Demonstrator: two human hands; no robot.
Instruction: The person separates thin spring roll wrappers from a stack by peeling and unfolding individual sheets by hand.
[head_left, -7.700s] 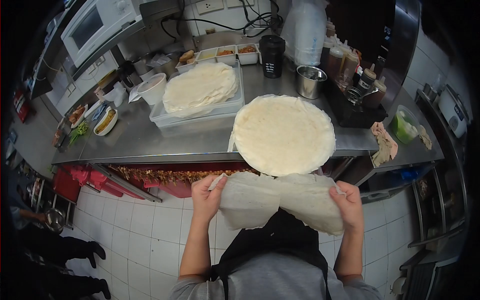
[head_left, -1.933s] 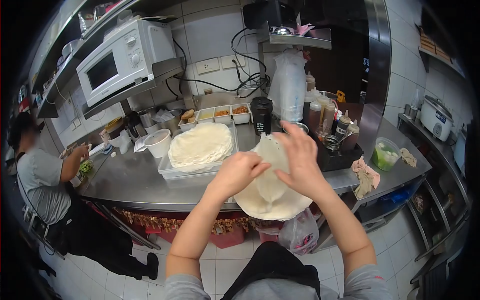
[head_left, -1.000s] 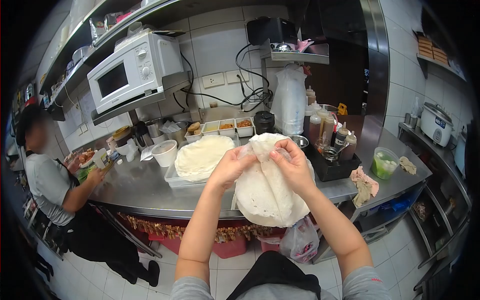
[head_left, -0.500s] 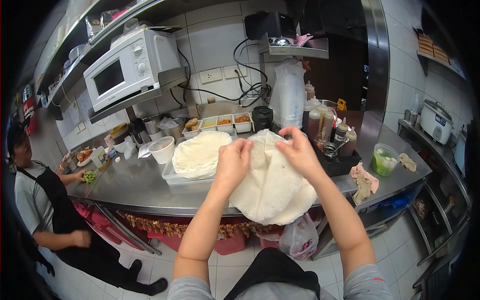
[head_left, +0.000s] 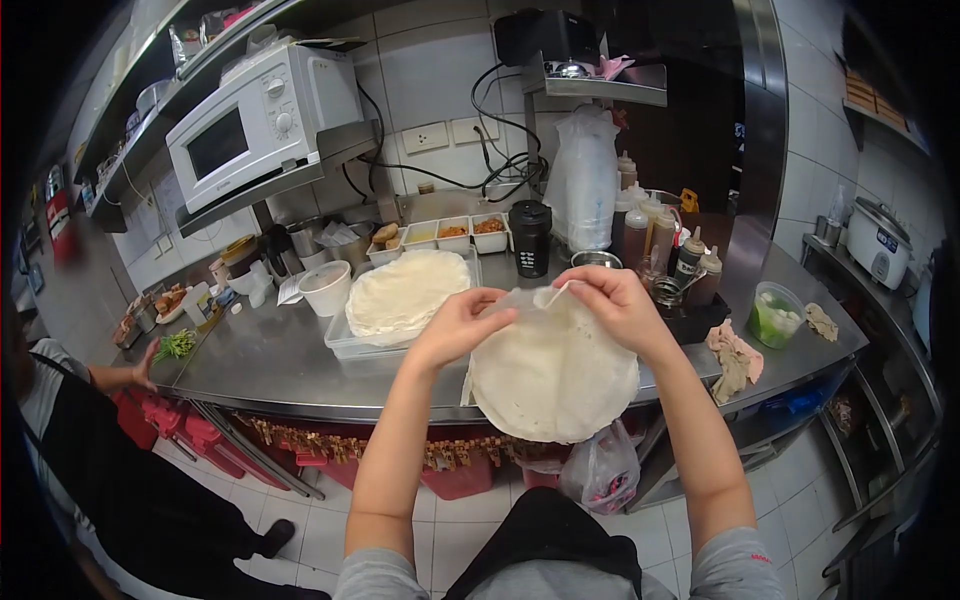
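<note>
A round, pale flatbread (head_left: 555, 385) hangs from my hands over the front edge of the steel counter. My left hand (head_left: 462, 325) is closed on its upper left edge, thumb towards me. At the upper right, my right hand (head_left: 612, 305) pinches a whitish, partly see-through edge between thumb and fingers. Whether that edge is dough or film I cannot tell. Left of my hands, a stack of similar flatbreads (head_left: 408, 290) lies in a clear plastic tray (head_left: 362, 347). Behind the held flatbread stands a black lidded cup (head_left: 530, 240).
Sauce bottles (head_left: 690, 255) stand in a dark holder to the right, with cloths (head_left: 733, 360) and a green-filled tub (head_left: 775, 317) beyond. Food containers (head_left: 453, 235) line the back. A microwave (head_left: 245, 130) overhangs the left side. A co-worker's hand (head_left: 145, 368) rests near green herbs (head_left: 177, 345).
The flatbread, folded and overlapping before, now hangs flatter and rounder. My left hand has shifted slightly left and down, my right hand slightly right. The co-worker has moved closer, at the left.
</note>
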